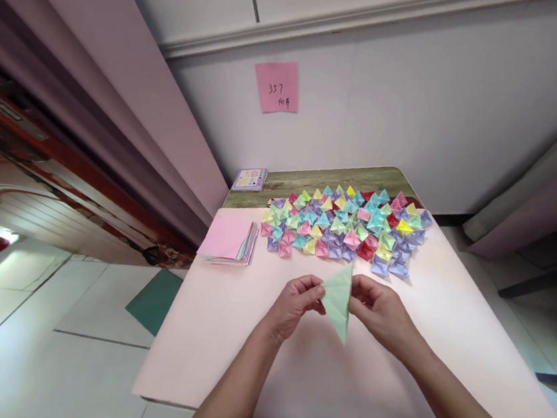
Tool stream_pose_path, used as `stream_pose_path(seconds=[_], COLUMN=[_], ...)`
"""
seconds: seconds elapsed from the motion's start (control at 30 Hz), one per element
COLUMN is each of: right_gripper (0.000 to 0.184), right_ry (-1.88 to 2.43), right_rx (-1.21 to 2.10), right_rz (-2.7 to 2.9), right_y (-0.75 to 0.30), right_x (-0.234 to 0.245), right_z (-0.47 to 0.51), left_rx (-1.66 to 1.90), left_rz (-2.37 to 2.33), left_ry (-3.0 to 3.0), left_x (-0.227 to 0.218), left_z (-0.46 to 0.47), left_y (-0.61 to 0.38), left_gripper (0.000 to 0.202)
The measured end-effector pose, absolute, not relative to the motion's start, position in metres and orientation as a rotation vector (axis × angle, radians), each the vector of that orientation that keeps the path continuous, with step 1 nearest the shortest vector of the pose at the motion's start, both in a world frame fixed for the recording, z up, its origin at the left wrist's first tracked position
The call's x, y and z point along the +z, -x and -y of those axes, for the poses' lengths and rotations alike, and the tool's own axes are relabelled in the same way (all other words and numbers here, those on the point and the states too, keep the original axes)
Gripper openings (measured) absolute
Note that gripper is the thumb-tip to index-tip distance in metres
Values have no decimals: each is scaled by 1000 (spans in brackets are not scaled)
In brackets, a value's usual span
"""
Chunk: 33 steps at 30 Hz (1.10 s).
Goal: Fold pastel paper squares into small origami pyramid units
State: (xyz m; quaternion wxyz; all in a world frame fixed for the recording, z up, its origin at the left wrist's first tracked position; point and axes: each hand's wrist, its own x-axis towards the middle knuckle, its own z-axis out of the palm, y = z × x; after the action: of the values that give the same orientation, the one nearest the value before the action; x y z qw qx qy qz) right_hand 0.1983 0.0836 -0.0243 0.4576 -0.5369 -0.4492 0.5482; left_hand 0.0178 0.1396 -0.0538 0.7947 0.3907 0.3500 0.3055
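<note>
A light green sheet of origami paper, folded into a triangle, is held up between my two hands over the near middle of the table. My left hand pinches its left corner between thumb and fingers. Along the right edge, my right hand grips the paper, with its fingertips partly hidden behind it. Just beyond my hands lies a spread of folded paper pieces in pink, blue, green, yellow, red and purple.
A stack of square coloured paper with a pink sheet on top lies at the table's left side. Behind it rests a printed packet. A pink note is stuck to the wall. One dark green sheet lies on the floor.
</note>
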Motion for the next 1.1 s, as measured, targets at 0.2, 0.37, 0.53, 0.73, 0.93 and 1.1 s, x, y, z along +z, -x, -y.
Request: stream_pose_path(seconds=[0.2,0.37,0.53,0.73,0.93,1.1], right_gripper=[12,11,18,17,16,29], right_ry=[1538,1861,1812,1618,1624,1419], right_rx=[1098,346,-201,-426,-287,495], right_rz=[1309,1612,1763,1842,1814,1635], right_y=[-196,-188,-182,-179,-176,-191], right_x=[-34,-53,-70,-67,-66,-60], right_z=[-85,-84,-84,-84,-84,-81], left_rx=[704,735,879,889,897,876], left_rz=[-831,-924,-955,-934,-916,-1024], left_ry=[-707,-534,-404,-438,-401,-409], left_x=[-54,-60,-64,-57,-57,-53], left_z=[-132,-121,-120,-120,-117,-122], left_y=[-34,-52,-61,-60,-58,-43], left_gripper=[33,39,39,31,21,26])
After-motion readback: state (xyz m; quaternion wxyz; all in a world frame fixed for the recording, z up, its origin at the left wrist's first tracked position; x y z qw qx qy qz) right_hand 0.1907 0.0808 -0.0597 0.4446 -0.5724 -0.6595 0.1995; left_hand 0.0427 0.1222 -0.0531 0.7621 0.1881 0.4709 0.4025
